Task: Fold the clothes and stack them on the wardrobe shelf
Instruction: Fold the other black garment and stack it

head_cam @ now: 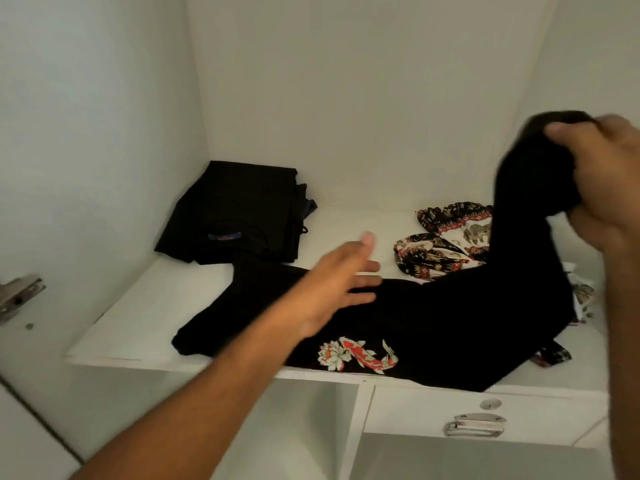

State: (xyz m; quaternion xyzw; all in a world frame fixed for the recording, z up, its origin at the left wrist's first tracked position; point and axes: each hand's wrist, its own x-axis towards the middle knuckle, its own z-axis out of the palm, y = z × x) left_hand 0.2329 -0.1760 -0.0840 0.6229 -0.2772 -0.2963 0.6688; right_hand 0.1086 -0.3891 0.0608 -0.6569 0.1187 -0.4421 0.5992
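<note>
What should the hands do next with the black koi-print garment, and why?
Probably bring the right hand across toward the left hand, folding the black koi-print garment over. Its raised end is bunched in that grip while the rest lies spread on the shelf under the open left hand.

Right hand (602, 188) blurred, cut by right edge; black shirt (450, 317) hides part of patterned cloth (446, 244), maybe shorts, near shelf (138, 327) back-right corner.

Two bare forearms are seen; no sleeve, watch or ring is worn on either; the left hand (337, 289) is shown with a short, pale thumbnail; the right hand (602, 188) is blurred at its edges.
</note>
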